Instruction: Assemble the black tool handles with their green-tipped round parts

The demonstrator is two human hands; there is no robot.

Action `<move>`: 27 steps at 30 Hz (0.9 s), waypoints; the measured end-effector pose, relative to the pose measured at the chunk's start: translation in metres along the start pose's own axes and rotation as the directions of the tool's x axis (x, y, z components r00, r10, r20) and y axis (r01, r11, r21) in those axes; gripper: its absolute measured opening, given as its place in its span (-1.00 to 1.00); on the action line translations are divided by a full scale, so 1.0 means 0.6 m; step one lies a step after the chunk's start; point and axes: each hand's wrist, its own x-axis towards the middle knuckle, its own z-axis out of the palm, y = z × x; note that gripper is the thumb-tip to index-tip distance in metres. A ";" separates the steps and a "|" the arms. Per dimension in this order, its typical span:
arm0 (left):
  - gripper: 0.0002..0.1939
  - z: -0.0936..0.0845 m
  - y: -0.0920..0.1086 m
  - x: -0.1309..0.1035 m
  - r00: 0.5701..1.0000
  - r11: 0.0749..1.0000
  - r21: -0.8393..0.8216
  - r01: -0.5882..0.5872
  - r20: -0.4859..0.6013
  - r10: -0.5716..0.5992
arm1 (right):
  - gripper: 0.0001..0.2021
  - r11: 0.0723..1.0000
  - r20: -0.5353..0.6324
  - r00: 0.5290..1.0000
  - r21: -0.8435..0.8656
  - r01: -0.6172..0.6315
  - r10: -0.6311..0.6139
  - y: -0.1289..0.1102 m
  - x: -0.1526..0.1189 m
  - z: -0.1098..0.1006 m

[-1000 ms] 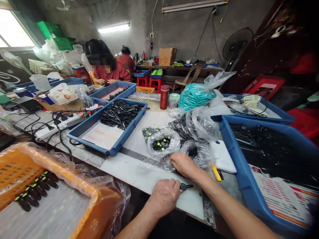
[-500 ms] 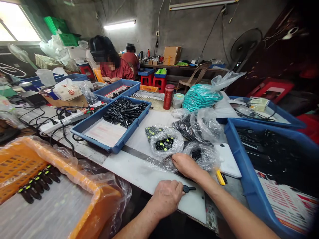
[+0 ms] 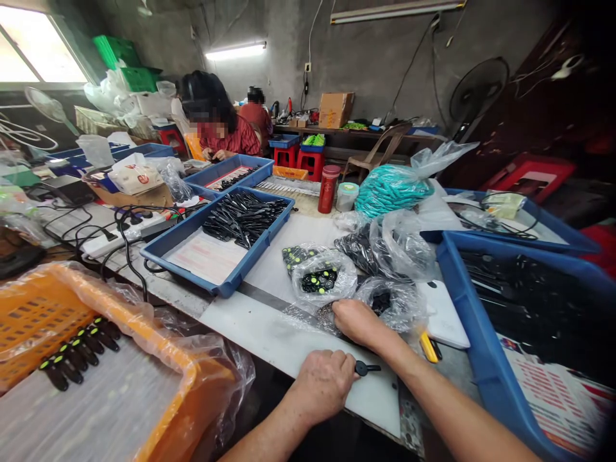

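"Over the near part of the white board (image 3: 260, 333), what does the left hand (image 3: 323, 387) have?"

"A black piece (image 3: 367, 369). The fingers are curled tight, with one end hidden inside them."

"Where does the rest of it lie, relative to that grip?"

"Out on the right side, just past the thumb and forefinger. The round head is right beside the fingertips, and a narrow stem points to the right, away from the fist."

"And the right hand (image 3: 359, 322)?"

"Farther up the board, its bunched fingertips touch a heap of small brown bits (image 3: 325, 312) on clear plastic. I cannot tell whether they pinch one; the fingers hide it."

"What lies around that hand?"

"Just beyond it, an open bag of black and green discs (image 3: 319, 277). Beside that, nearer the right forearm, an open bag of black parts (image 3: 382, 301). A yellow-handled tool (image 3: 428, 347) lies to the right of the forearm."

"Anything at the sides?"

"A blue tray of black parts (image 3: 226, 287) to the left, farther back; an orange crate (image 3: 185, 385) closer in, with a row of dark pieces (image 3: 74, 356) with green dots. On the right, a large blue tray (image 3: 464, 321)."
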 end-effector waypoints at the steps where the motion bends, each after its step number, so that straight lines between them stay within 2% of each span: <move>1: -0.89 0.001 0.000 0.000 1.000 1.000 0.003 0.004 -0.006 -0.004 | -0.80 1.000 -0.016 1.000 0.020 0.000 0.000 0.002 0.000 0.000; 6: -0.88 -0.001 0.000 -0.002 1.000 1.000 0.004 0.011 -0.013 -0.011 | -0.78 0.983 -0.152 0.988 0.175 0.049 -0.022 0.018 -0.018 -0.016; 10: -0.89 -0.007 0.000 0.000 1.000 1.000 -0.014 0.021 0.016 -0.021 | -0.76 0.949 -0.275 0.961 0.300 0.098 -0.013 0.023 -0.059 -0.034; 12: -0.90 -0.010 -0.001 0.001 1.000 1.000 -0.020 0.019 0.025 -0.019 | -0.76 0.901 -0.346 0.938 0.403 0.160 -0.012 0.021 -0.085 -0.034; 14: -0.90 -0.011 -0.002 0.002 0.999 1.000 -0.021 0.015 0.035 -0.014 | -0.78 0.836 -0.396 0.918 0.499 0.229 -0.016 0.018 -0.110 -0.027; 17: -0.89 -0.010 -0.003 0.003 0.999 1.000 -0.013 0.007 0.048 -0.007 | -0.78 0.785 -0.399 0.917 0.560 0.265 -0.025 0.013 -0.139 -0.005; 22: -0.87 -0.010 -0.002 0.004 0.998 1.000 -0.009 0.019 0.055 -0.019 | -0.78 0.800 -0.449 0.893 0.522 0.297 -0.038 0.011 -0.163 0.030; 27: -0.87 -0.011 -0.003 0.005 0.997 1.000 -0.008 0.013 0.074 -0.013 | -0.81 0.804 -0.516 0.856 0.508 0.309 -0.004 0.011 -0.168 0.050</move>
